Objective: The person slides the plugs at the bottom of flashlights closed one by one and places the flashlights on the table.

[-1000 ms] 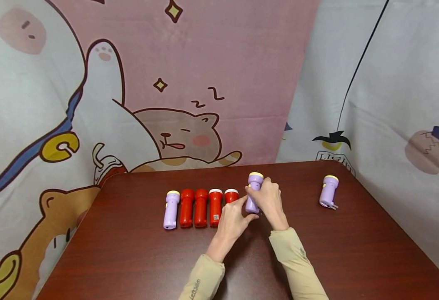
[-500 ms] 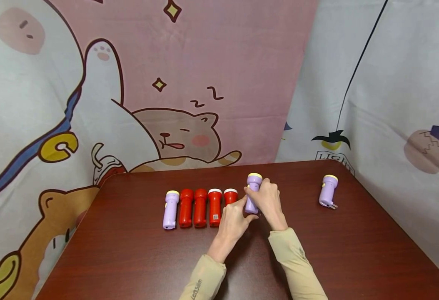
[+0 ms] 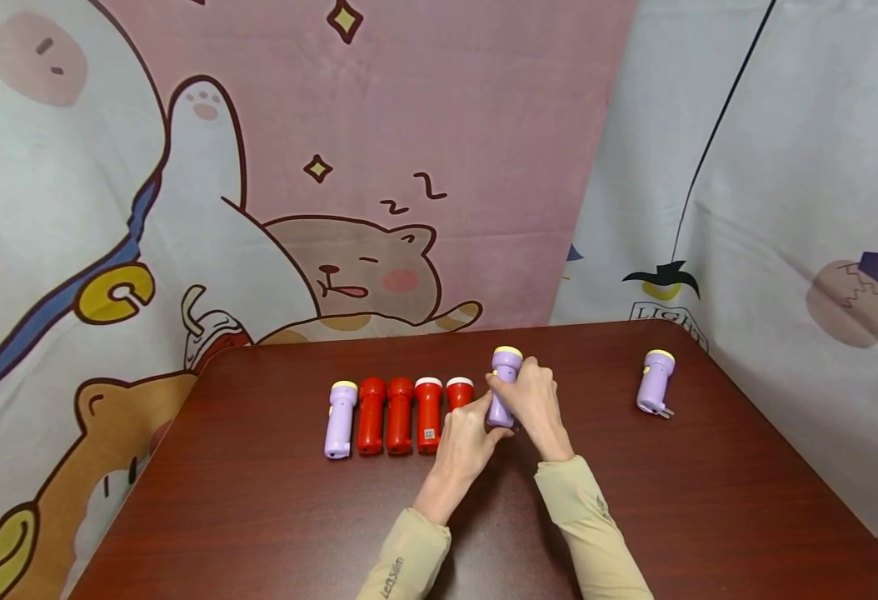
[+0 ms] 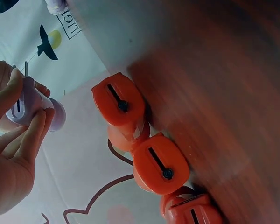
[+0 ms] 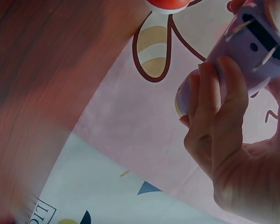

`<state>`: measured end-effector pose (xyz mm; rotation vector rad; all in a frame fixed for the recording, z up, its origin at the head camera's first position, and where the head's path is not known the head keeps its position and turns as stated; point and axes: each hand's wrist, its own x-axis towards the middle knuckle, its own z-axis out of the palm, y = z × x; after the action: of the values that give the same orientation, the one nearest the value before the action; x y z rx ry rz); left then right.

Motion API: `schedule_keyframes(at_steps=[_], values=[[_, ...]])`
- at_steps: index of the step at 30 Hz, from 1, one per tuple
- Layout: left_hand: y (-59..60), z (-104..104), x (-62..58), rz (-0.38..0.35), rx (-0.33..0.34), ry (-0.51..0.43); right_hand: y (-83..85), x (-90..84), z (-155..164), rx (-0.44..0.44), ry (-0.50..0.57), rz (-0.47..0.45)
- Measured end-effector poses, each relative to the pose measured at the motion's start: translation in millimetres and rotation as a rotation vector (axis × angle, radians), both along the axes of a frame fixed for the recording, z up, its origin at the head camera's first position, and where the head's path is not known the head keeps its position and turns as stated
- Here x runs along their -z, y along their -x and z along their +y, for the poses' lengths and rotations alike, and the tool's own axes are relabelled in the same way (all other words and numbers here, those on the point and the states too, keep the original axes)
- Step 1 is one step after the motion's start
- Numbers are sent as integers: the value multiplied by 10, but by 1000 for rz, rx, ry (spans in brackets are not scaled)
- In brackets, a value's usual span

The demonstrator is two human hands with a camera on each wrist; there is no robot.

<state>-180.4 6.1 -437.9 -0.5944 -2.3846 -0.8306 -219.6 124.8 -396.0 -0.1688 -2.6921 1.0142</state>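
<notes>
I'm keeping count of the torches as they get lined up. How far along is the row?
Done: five lie side by side, one purple torch and four red torches. In hand: the right hand grips another purple torch, the left hand touching its base. Left: one lone purple torch lies apart at the right.

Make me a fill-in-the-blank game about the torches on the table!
The row on the table has four ___ torches.
The right hand grips a ___ torch.
The left hand pinches that torch's ___ end.
Another purple torch lies alone on the ___ side.

Missing words: red, purple, bottom, right
</notes>
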Motion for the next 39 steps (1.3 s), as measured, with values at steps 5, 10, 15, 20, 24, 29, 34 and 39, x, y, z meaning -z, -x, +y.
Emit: schedule_keyframes(at_steps=[5,10,15,20,24,29,34,39], values=[[-4,-5,-13,22,-15,36,1,1,-15,-2,2,1],[-12,-18,-30,30,-25,65,2,0,-27,0,1,-1],[-20,-34,-36,53,-34,97,2,2,-40,-5,4,-2],[-23,-55,-39,78,-30,125,0,-8,-54,-5,1,-13],[-14,-68,-38,89,-23,135,-1,-20,-61,-3,-6,-14],[-12,-82,-37,95,-24,142,-6,-32,-70,-9,-5,-8],[-12,-98,-31,103,-25,143,-9,-34,-86,-7,-9,2],[-8,-120,-27,115,-16,137,-15,-32,-101,-6,-3,5]])
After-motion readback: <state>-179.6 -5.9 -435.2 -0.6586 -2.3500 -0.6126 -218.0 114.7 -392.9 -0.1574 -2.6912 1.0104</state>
